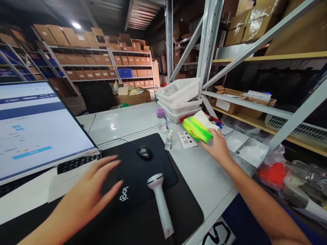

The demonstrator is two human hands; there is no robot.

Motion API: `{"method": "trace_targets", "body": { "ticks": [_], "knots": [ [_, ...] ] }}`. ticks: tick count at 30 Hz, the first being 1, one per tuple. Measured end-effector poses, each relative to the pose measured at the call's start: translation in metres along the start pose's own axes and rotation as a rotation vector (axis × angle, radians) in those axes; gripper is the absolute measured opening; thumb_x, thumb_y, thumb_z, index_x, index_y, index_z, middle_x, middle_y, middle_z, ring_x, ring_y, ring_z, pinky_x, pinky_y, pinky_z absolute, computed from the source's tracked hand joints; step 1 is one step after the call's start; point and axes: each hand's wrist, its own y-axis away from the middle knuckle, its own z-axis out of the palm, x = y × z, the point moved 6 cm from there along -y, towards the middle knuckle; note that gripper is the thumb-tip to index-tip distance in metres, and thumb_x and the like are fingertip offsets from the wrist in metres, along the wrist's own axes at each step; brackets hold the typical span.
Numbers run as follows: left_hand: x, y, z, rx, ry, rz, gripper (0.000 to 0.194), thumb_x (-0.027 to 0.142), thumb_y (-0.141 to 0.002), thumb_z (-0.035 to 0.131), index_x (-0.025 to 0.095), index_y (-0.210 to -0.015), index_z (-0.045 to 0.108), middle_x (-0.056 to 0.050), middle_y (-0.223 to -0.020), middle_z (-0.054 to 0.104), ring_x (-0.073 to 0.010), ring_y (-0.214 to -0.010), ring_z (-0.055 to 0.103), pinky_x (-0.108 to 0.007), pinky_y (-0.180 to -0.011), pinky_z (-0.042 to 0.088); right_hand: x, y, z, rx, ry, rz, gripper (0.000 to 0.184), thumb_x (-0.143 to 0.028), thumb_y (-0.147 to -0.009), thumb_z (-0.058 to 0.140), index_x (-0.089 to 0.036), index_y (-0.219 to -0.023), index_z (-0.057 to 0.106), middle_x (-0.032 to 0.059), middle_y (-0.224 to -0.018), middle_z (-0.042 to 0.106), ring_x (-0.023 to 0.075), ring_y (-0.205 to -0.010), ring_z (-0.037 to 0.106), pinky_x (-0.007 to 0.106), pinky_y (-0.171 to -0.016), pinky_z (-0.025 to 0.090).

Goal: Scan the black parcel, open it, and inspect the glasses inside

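Note:
My right hand [217, 146] grips a green and yellow soft packet [196, 129] with a white piece behind it, held just above the white table [204, 177] near a printed card [187, 139]. My left hand [87, 194] hovers open, fingers spread, over the black desk mat [143, 207] beside the keyboard [76, 163]. A white handheld barcode scanner [160, 200] lies on the mat between my two arms. A black mouse [144, 152] rests on the mat's far edge.
A monitor [33, 129] stands at the left. A small spray bottle [168, 140] and a purple-capped bottle [161, 119] stand mid-table. Stacked white baskets [181, 98] sit behind them. Metal shelving [255, 102] with boxes runs along the right; bagged goods [293, 180] lie below.

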Motion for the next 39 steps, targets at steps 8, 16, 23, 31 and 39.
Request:
{"method": "trace_targets", "body": {
  "ticks": [8, 16, 23, 31, 39],
  "knots": [
    [0.097, -0.21, 0.153, -0.38, 0.04, 0.116, 0.1, 0.04, -0.076, 0.084, 0.019, -0.157, 0.03, -0.025, -0.162, 0.024, -0.0405, -0.15, 0.034, -0.047, -0.118, 0.04, 0.006, 0.145, 0.029, -0.643, -0.177, -0.084, 0.093, -0.044, -0.069, 0.089, -0.026, -0.151, 0.049, 0.0162, -0.157, 0.037, 0.0383, -0.146, 0.035, 0.051, -0.119, 0.037],
    [0.082, -0.24, 0.21, -0.453, 0.061, 0.087, 0.038, 0.02, -0.085, 0.068, 0.016, -0.121, 0.059, -0.014, -0.117, 0.06, -0.0288, -0.101, 0.067, -0.037, -0.088, 0.054, 0.043, 0.046, 0.03, -0.521, -0.184, 0.277, 0.027, -0.028, -0.103, 0.047, -0.017, -0.12, 0.065, 0.0107, -0.124, 0.067, 0.0201, -0.114, 0.065, 0.031, -0.102, 0.049],
    [0.071, -0.265, 0.212, -0.284, 0.006, 0.001, 0.037, 0.03, -0.091, 0.062, 0.017, -0.125, 0.052, -0.015, -0.125, 0.046, -0.0252, -0.097, 0.063, -0.038, -0.088, 0.054, 0.028, -0.034, 0.131, -0.527, 0.098, 0.468, 0.078, -0.037, -0.081, 0.086, 0.0, -0.14, 0.049, 0.0322, -0.14, 0.05, 0.0401, -0.133, 0.048, 0.047, -0.108, 0.042],
    [0.065, -0.287, 0.239, -0.253, -0.022, 0.0, 0.039, 0.026, -0.088, 0.066, 0.014, -0.123, 0.055, -0.015, -0.118, 0.042, -0.0269, -0.094, 0.063, -0.04, -0.09, 0.054, 0.029, -0.047, 0.148, -0.626, 0.003, 0.452, 0.04, -0.011, -0.092, 0.067, -0.012, -0.131, 0.059, 0.0114, -0.126, 0.067, 0.0217, -0.115, 0.065, 0.034, -0.097, 0.052],
    [0.064, -0.292, 0.245, -0.198, -0.03, -0.036, 0.053, 0.03, -0.089, 0.068, 0.015, -0.137, 0.052, -0.024, -0.139, 0.037, -0.0347, -0.114, 0.062, -0.045, -0.101, 0.052, 0.038, -0.048, 0.001, -0.247, -0.05, 0.251, 0.055, -0.012, -0.09, 0.059, -0.028, -0.142, 0.053, 0.004, -0.117, 0.072, 0.0254, -0.103, 0.069, 0.035, -0.091, 0.052]
  ]
}}
